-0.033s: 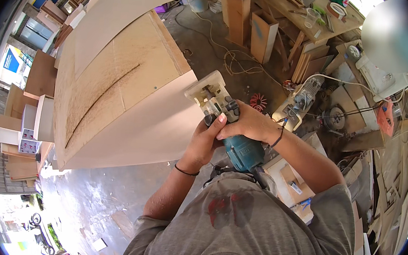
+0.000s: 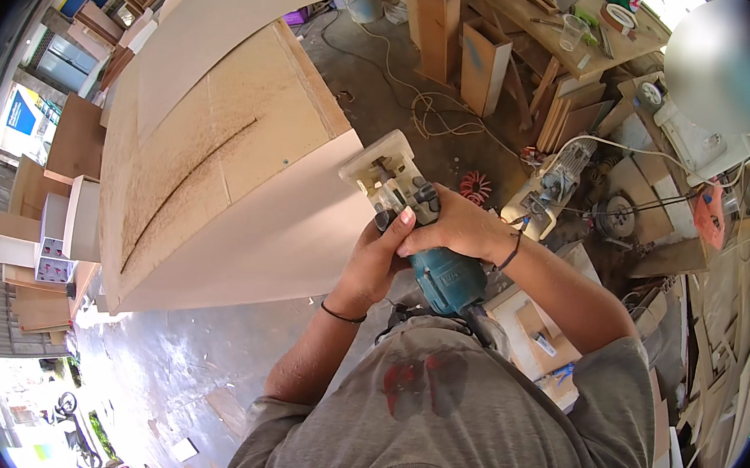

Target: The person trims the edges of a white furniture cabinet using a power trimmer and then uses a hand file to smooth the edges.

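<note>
A handheld trim router (image 2: 445,280) with a teal body and a pale, dusty base plate is held tilted in front of my shirt, base up and away from me. My left hand (image 2: 375,266) is closed on its near left side, the thumb pressed by the black fittings. Wrapped over the right side, my right hand (image 2: 457,228) meets the left at the thumb. The router's base stands beside the corner of a large wooden panel (image 2: 269,111), seemingly apart from it. A long curved groove (image 2: 186,182) with sawdust around it runs across that panel. A pale sheet (image 2: 234,13) covers its far part.
A cream machine (image 2: 546,192) and a red coiled hose (image 2: 475,188) lie at right. Yellow cable (image 2: 431,118) loops over the floor. A cluttered workbench (image 2: 561,35) stands at the back. Wood offcuts (image 2: 733,359) crowd the right side; boxes and boards (image 2: 57,203) stand at left.
</note>
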